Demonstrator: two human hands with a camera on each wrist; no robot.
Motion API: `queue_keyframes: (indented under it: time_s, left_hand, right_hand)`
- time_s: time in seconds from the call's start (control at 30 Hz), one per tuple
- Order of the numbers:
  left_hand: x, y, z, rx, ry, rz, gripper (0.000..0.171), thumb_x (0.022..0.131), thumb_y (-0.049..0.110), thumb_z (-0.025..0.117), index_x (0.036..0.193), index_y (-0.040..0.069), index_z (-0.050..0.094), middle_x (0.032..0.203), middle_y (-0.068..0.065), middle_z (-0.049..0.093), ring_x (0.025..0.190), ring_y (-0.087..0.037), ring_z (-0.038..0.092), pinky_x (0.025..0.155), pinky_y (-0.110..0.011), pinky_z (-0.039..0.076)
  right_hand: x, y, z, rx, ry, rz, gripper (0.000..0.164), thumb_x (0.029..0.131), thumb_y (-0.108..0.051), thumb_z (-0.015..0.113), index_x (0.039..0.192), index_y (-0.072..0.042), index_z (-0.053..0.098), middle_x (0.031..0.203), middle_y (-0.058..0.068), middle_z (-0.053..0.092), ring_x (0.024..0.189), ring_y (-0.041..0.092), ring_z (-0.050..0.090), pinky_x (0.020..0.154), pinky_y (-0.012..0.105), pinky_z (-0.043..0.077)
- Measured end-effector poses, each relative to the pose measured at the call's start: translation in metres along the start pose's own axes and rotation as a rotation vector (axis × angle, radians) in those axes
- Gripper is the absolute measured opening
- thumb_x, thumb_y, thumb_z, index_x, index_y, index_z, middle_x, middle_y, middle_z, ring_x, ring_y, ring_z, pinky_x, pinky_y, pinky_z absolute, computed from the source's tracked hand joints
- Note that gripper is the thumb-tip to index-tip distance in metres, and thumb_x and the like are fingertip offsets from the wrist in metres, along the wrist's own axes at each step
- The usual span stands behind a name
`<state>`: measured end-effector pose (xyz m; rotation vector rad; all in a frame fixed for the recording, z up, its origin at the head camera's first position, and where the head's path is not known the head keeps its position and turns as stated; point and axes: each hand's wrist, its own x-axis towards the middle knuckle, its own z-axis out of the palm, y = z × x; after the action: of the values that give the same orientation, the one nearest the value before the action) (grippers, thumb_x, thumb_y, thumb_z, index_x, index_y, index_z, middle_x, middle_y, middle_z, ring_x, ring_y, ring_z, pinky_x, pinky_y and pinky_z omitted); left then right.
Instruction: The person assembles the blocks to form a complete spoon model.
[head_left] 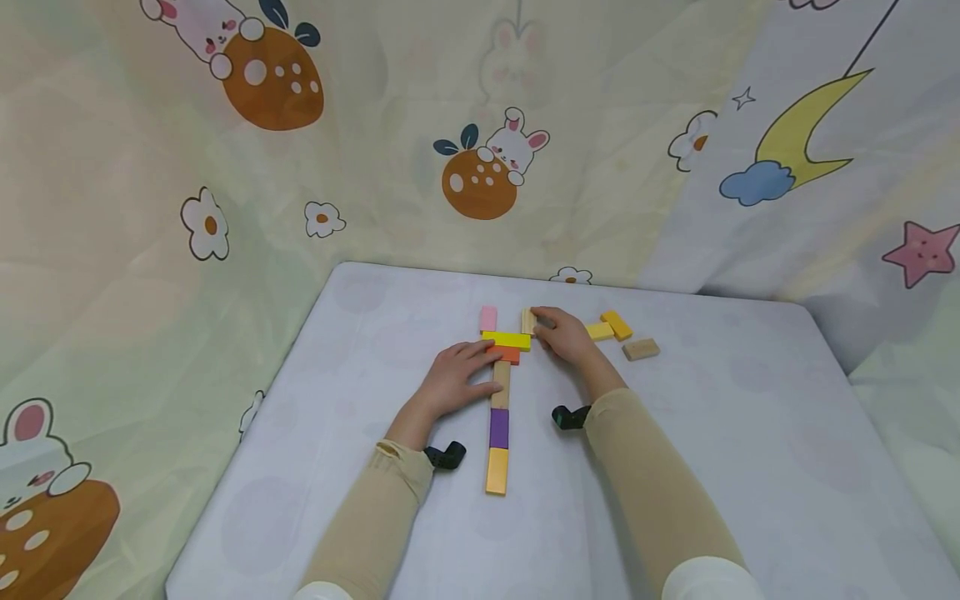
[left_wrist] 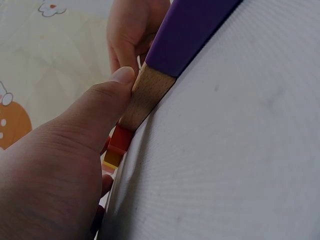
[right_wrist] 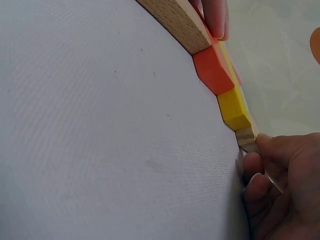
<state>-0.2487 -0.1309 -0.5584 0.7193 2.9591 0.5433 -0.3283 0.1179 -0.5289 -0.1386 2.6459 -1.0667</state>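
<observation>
My right hand (head_left: 564,335) pinches a plain wooden block (head_left: 527,320) by its right side, at the right end of the yellow block (head_left: 510,340). A pink block (head_left: 488,318) lies beyond the yellow one's left end. My left hand (head_left: 454,379) lies along the left of the row with fingers extended, fingertips at the orange block (head_left: 508,356). In the left wrist view its thumb touches a natural wood block (left_wrist: 146,95). Nearer to me the row continues with a purple block (head_left: 498,428) and a light orange block (head_left: 497,472).
To the right of my right hand lie a pale yellow block (head_left: 599,332), an amber block (head_left: 617,325) and a loose wooden block (head_left: 641,349). The white table (head_left: 712,417) meets a printed cloth (head_left: 390,167) at its back and sides.
</observation>
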Motion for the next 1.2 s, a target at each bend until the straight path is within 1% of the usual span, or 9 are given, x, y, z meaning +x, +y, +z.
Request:
queue_keyframes:
  time_s: [0.17,0.3,0.4,0.47,0.5,0.6,0.73,1.1,1.2]
  left_hand:
    - [0.0,0.0,0.0,-0.005,0.001,0.003,0.068,0.091,0.066,0.054,0.15,0.037,0.042,0.16,0.008,0.034,0.143,-0.026,0.036,0.118,-0.05,0.03]
    - [0.0,0.0,0.0,-0.006,0.003,0.014,0.066,0.091,0.065,0.055,0.149,0.035,0.043,0.16,0.007,0.035,0.143,-0.027,0.037,0.118,-0.05,0.031]
    - [0.0,0.0,0.001,0.003,0.007,0.019,0.066,0.091,0.065,0.055,0.149,0.035,0.043,0.16,0.007,0.035,0.143,-0.027,0.038,0.118,-0.049,0.031]
    - [0.0,-0.001,0.002,0.008,0.009,0.015,0.066,0.091,0.065,0.055,0.149,0.036,0.043,0.16,0.008,0.035,0.143,-0.027,0.038,0.118,-0.049,0.031]
    - [0.0,-0.001,0.002,0.009,0.01,0.012,0.067,0.091,0.065,0.055,0.149,0.036,0.043,0.16,0.008,0.035,0.142,-0.027,0.038,0.118,-0.049,0.031]
    - [0.0,-0.002,0.003,0.011,0.003,0.001,0.067,0.09,0.065,0.055,0.15,0.037,0.041,0.16,0.009,0.035,0.142,-0.026,0.038,0.118,-0.048,0.032]
    - [0.0,-0.003,0.005,0.008,-0.004,0.0,0.067,0.091,0.066,0.054,0.15,0.038,0.04,0.16,0.009,0.033,0.143,-0.025,0.036,0.118,-0.049,0.031]
    - [0.002,-0.002,0.004,0.017,0.01,0.018,0.066,0.091,0.064,0.057,0.15,0.039,0.041,0.159,0.009,0.036,0.142,-0.024,0.038,0.116,-0.047,0.033]
    - [0.002,-0.003,0.003,0.019,0.012,0.024,0.066,0.091,0.064,0.057,0.149,0.039,0.041,0.159,0.008,0.036,0.142,-0.024,0.038,0.116,-0.047,0.033]
  right_hand:
    - [-0.005,0.005,0.002,0.051,0.027,0.013,0.047,0.103,-0.035,0.049,0.15,-0.033,0.042,0.121,0.006,0.058,0.079,0.025,0.058,0.075,0.034,0.051]
    - [-0.014,0.011,0.004,0.064,0.068,-0.021,0.044,0.103,-0.03,0.049,0.147,-0.032,0.046,0.145,0.0,0.048,0.103,0.023,0.057,0.093,0.04,0.053]
    - [-0.024,0.015,0.003,0.04,0.104,-0.079,0.041,0.103,-0.028,0.049,0.144,-0.029,0.051,0.154,-0.002,0.042,0.127,0.025,0.049,0.109,0.047,0.045]
    - [-0.031,0.02,0.001,0.024,0.126,-0.114,0.039,0.103,-0.028,0.05,0.142,-0.028,0.053,0.155,-0.001,0.042,0.134,0.025,0.046,0.11,0.049,0.043]
    - [-0.035,0.023,-0.001,0.016,0.132,-0.123,0.039,0.103,-0.029,0.05,0.142,-0.028,0.053,0.155,-0.001,0.042,0.133,0.024,0.046,0.109,0.048,0.044]
    - [-0.047,0.032,-0.007,0.028,0.149,-0.125,0.039,0.103,-0.03,0.051,0.142,-0.028,0.053,0.153,-0.002,0.043,0.114,0.023,0.054,0.095,0.041,0.05]
    - [-0.063,0.045,-0.02,0.067,0.188,-0.116,0.04,0.103,-0.029,0.051,0.142,-0.025,0.053,0.152,-0.001,0.045,0.092,0.023,0.051,0.079,0.035,0.045]
    - [-0.082,0.076,-0.033,0.022,0.313,-0.107,0.044,0.101,-0.017,0.048,0.145,-0.014,0.051,0.158,0.009,0.036,0.096,0.024,0.051,0.081,0.034,0.041]
    - [-0.082,0.077,-0.033,0.019,0.311,-0.082,0.045,0.102,-0.018,0.047,0.147,-0.014,0.049,0.161,0.007,0.033,0.11,0.028,0.052,0.086,0.038,0.043]
